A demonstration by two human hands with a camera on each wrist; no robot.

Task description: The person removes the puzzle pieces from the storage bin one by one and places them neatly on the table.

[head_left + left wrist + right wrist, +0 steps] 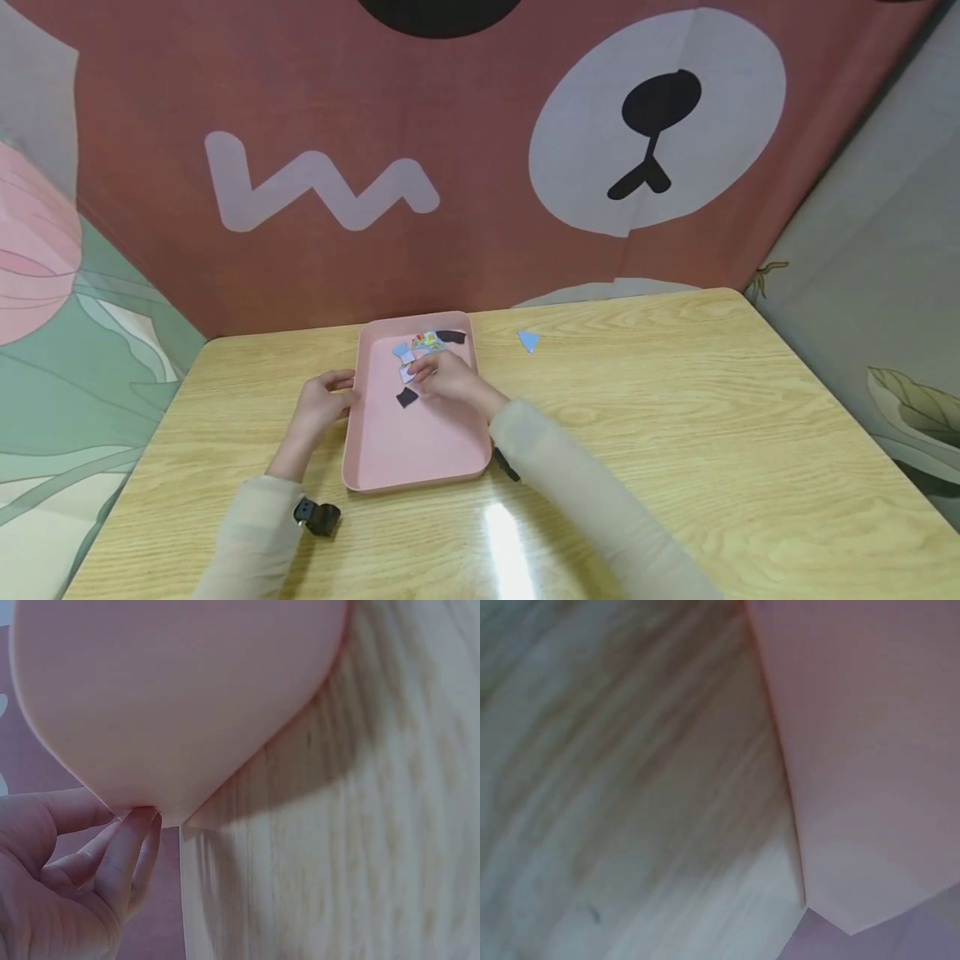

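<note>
A pink tray (405, 446) lies lengthwise on the table. My left hand (324, 406) grips its left rim, with fingertips pressed against the wall in the left wrist view. Over the inside of the tray, my right hand (447, 377) pinches a small white piece (406, 374) with a dark spot. Around those fingers lie other flat, puzzle-like pieces: a light blue piece (401, 350), a colourful patterned piece (429, 340), a black strip (452, 337) and a black angular piece (407, 397). The right hand partly hides some pieces; the right wrist view shows only tray and table.
A blue triangular piece (528, 340) lies on the wooden table (675, 417), right of the tray. Beside my left wrist there is a black strapped device (318, 517). A dark object (506, 465) shows under the right sleeve. A printed curtain (337, 275) hangs along the table's back edge.
</note>
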